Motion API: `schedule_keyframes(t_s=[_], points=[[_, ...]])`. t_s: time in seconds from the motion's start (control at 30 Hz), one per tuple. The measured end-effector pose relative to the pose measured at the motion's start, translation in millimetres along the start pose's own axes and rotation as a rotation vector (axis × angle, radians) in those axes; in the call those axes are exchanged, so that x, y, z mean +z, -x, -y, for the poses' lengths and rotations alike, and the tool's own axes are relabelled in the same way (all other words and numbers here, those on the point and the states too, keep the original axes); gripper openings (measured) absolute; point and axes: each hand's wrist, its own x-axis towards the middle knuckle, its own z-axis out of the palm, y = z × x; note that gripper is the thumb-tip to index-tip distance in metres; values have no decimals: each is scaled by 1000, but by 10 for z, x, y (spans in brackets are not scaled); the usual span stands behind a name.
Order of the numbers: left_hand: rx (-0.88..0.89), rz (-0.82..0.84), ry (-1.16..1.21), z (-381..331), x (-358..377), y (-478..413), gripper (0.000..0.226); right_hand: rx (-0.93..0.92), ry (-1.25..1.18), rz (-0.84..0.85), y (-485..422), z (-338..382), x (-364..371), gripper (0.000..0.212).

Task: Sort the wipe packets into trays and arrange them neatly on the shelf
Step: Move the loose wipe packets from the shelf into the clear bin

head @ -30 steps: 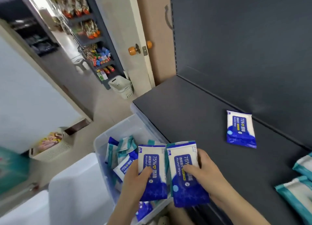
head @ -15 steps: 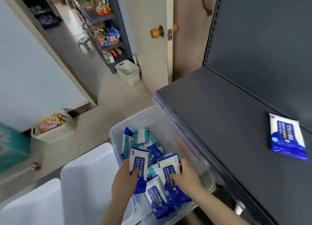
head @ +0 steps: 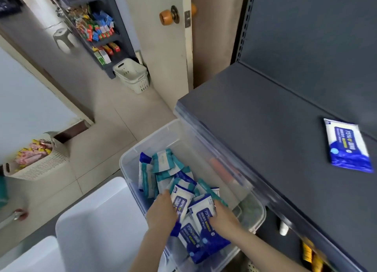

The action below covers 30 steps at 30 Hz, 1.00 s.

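Note:
A clear plastic bin (head: 130, 159) sits below the dark shelf (head: 255, 133) and holds several wipe packets, some blue-and-white, some teal-and-white (head: 163, 163). My left hand (head: 163, 210) is down in the bin and grips a blue-and-white packet (head: 181, 202). My right hand (head: 223, 216) holds another blue-and-white packet (head: 204, 216) just beside it, over more blue packets. One blue-and-white packet (head: 346, 147) lies flat on the shelf at the right, near the back panel.
White plastic trays or lids (head: 98, 220) lie left of the bin. A beige basket of snacks (head: 36, 165) and a stacked white basket (head: 132, 76) stand on the tiled floor. A door (head: 163, 47) and a snack rack (head: 95, 29) are behind.
Both hands have dropped from shelf-edge height down into the bin, still holding their blue packets. The view has swung left and down.

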Motion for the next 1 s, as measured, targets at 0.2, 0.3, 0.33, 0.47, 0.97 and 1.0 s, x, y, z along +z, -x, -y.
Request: schedule_keyframes(t_s=[0.2,0.3,0.33,0.47,0.97,1.0], points=[[51,-78,-4,-33,-51,18,40,-104,185,-112,152,-16,-138,38],[85,-148,32,-173,-176,94,45,-207,206,-172,332,5,-285,42],[111,-170,53,-247,-225,132,42,-250,190,-200,411,6,-350,40],[291,-264,178,-699,-382,340,28,-404,84,-360,816,-73,-697,35],[969,-150,178,-3137,315,1466,25,-186,-72,-972,2321,-2057,-2183,26],[994,-130,156,-3260,349,1477,26,-146,-60,-998,2409,-2197,-2245,28]])
